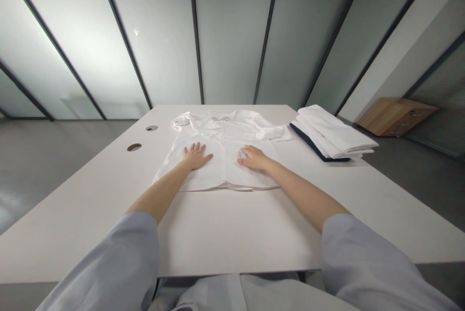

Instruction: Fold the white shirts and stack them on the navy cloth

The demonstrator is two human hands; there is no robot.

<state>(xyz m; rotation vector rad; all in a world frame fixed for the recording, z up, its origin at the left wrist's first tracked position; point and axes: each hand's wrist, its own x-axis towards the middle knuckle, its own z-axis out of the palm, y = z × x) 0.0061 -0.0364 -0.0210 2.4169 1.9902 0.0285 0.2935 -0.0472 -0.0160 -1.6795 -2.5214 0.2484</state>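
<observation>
A white shirt (214, 175) lies spread on the white table, its hem toward me and its sleeves bunched at the far end. A front placket runs down its middle. My left hand (196, 157) rests on the left half of the shirt, fingers spread and pointing away from me. On the right half lies my right hand (254, 158), its fingers stretched out to the left and slightly bent. Neither hand grips the cloth.
To the right, a stack of folded white garments (327, 129) sits on a dark folded one (308, 144) near the edge of the table (240, 233). Two round holes (134, 147) pierce the tabletop at left. A wooden cabinet (394, 116) stands on the floor beyond.
</observation>
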